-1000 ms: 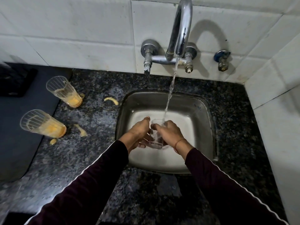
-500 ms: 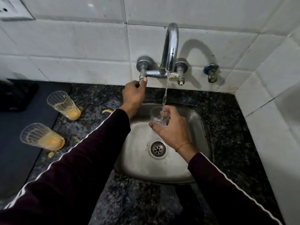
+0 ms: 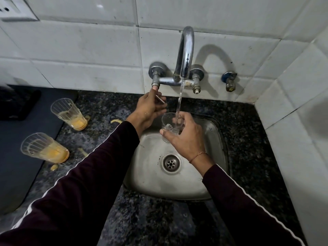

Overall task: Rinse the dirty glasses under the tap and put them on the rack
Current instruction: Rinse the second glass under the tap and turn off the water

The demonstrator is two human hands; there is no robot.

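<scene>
The right hand (image 3: pixel 184 137) is gripping the glass (image 3: pixel 171 126) under the stream while the left hand's (image 3: pixel 150 108) fingers are pinching the tap handle (image 3: pixel 155 85); keeping the glass upright is advisable.

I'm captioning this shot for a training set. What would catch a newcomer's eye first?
Water streams from the tap into a clear glass that the right hand holds over the sink. The left hand reaches up to the tap's left handle. Two juice-stained glasses wait on the counter at left.

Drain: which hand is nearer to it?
Right. The right hand holds the glass just above the drain; the left hand is up at the tap handle.
</scene>
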